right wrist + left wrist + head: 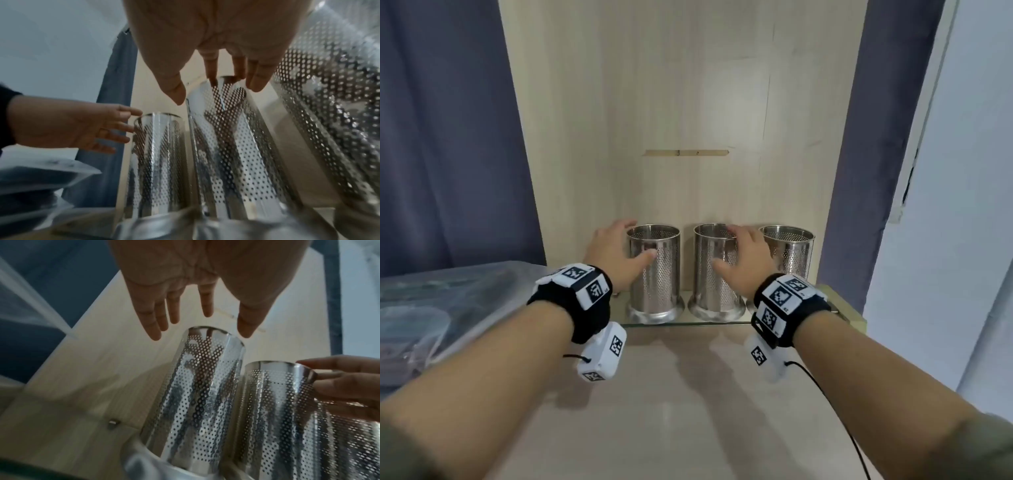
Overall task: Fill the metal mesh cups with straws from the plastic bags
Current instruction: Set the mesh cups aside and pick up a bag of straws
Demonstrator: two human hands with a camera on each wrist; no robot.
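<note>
Hands spread wide: left hand (616, 251) around left cup (655, 274), right hand (748, 260) around middle cup (714, 274); neither visibly gripped.

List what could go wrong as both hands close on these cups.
1. The left cup, middle cup and right cup stand close together; the right hand, reaching between two, may knock the right one.
2. They stand near the glass shelf edge; the left hand could tip one off.
</note>
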